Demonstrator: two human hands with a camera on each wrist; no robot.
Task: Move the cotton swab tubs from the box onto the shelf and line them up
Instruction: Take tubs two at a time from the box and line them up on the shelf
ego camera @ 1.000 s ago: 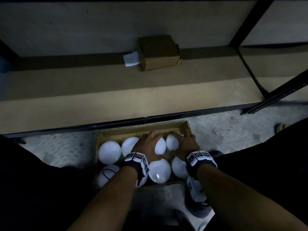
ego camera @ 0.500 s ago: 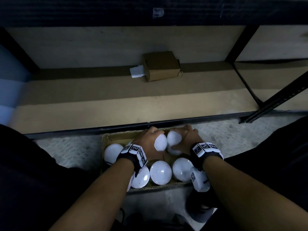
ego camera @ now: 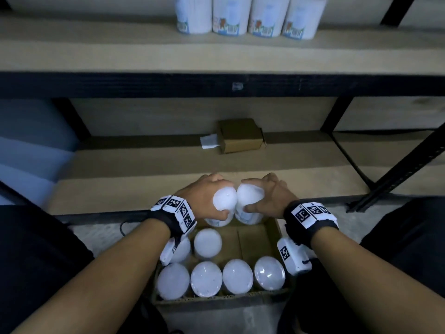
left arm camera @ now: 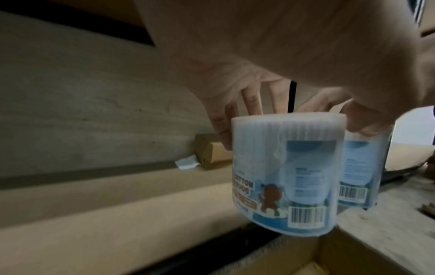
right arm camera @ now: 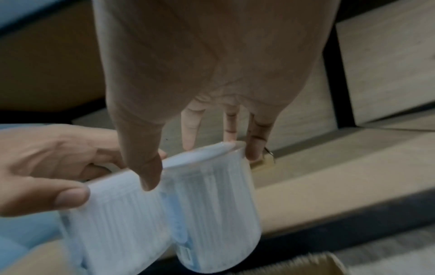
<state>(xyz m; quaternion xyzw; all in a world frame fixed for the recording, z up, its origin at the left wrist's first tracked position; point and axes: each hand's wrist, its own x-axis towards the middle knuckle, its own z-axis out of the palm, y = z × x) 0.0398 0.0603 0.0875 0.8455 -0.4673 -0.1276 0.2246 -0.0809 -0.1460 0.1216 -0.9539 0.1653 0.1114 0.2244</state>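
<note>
Head view: my left hand grips one cotton swab tub by its lid end, fingers on the far side and thumb on the near side, and my right hand grips a second tub the same way. Both tubs hang upright, long axis vertical, lids up, side by side and touching, above the far end of the cardboard box and just near of the lower shelf's front edge. Six more tubs stand lids-up in the box. Left wrist view shows my tub's barcode label facing the camera. Four tubs on the upper shelf stand in a row at the far side.
</note>
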